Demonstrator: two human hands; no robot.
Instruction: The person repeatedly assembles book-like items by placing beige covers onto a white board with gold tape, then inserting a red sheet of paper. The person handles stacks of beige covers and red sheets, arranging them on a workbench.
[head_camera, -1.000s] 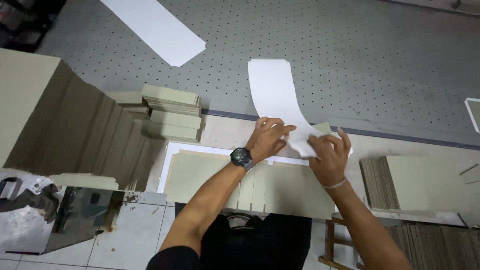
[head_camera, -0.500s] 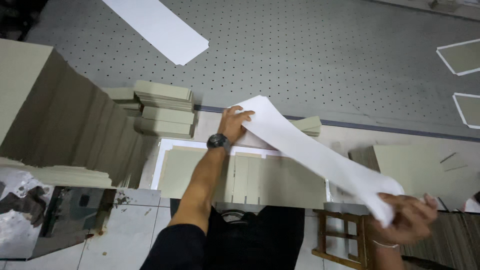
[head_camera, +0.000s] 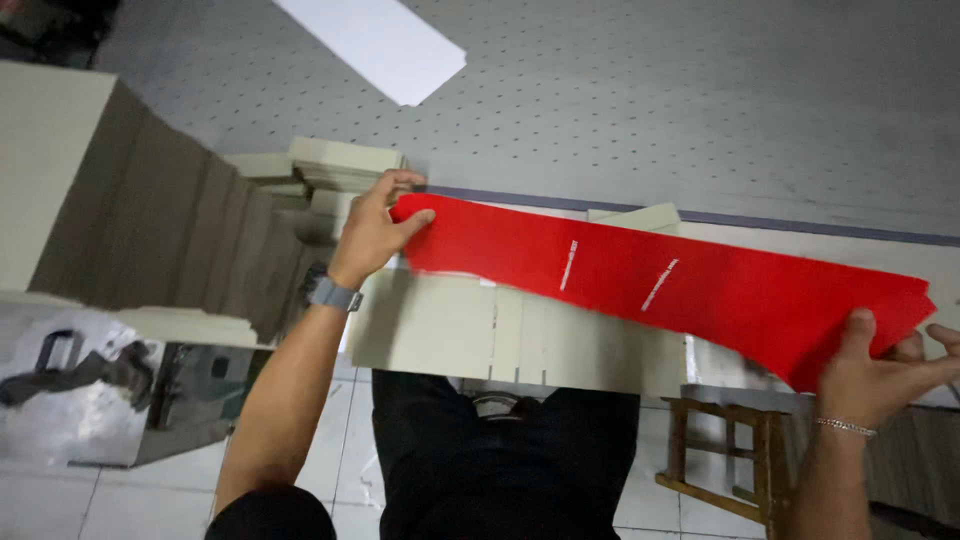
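Hands stretch a long red strip (head_camera: 660, 285) of paper across a workbench. The person's left hand (head_camera: 375, 228) pinches one end between thumb and curled fingers; the right hand (head_camera: 880, 370) grips the far end, thumb on top, other fingers spread beneath. The strip hangs taut between them, just above a flat greyish board with notches (head_camera: 520, 335) that lies under it, close to the body.

Pulled tight like this, the strip could probably tear or crease if either hand tugs harder, and it might come down crooked on the board, since nothing guides its edges.

Just beyond the left hand sit small stacks of cut board pieces (head_camera: 335, 170), near enough to catch that end. Further out on that side stands a tall leaning pile of boards (head_camera: 130, 210). Past both hands spreads a grey dotted table (head_camera: 700, 100) bearing a white sheet (head_camera: 385, 45). Below the right wrist stands a wooden stool (head_camera: 730, 460).
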